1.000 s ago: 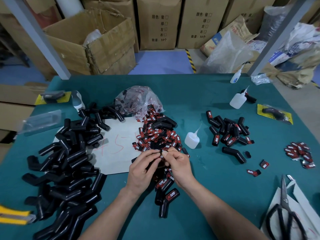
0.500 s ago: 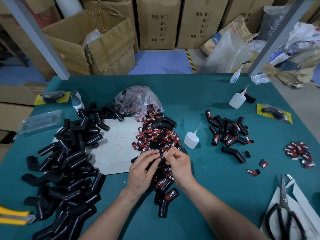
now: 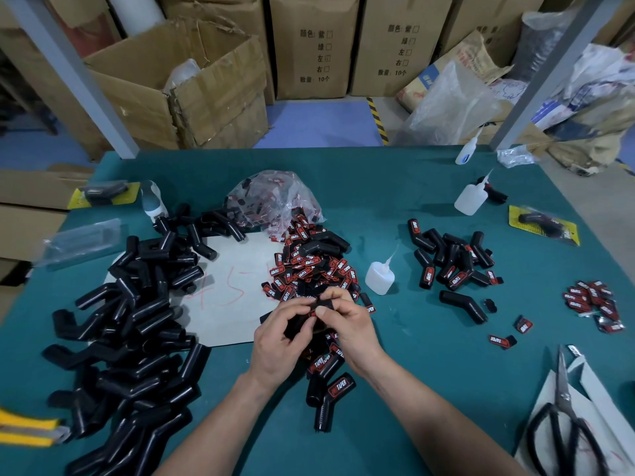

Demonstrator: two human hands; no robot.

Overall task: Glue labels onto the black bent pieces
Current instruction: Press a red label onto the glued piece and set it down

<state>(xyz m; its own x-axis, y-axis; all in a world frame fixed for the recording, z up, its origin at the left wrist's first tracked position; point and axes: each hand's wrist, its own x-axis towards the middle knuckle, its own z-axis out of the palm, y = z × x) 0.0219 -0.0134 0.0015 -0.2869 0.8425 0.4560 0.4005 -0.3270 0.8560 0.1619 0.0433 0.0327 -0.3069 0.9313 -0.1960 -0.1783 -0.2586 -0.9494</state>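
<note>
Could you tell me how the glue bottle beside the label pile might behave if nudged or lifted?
The glue bottle stands upright on a small base with a long nozzle, so a nudge would probably tip it. Its translucent plastic body looks soft, so it is likely light and would yield to a squeeze.

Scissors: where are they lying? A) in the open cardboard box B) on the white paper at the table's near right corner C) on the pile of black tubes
B: the scissors lie on white paper by the table's near right edge.
</note>
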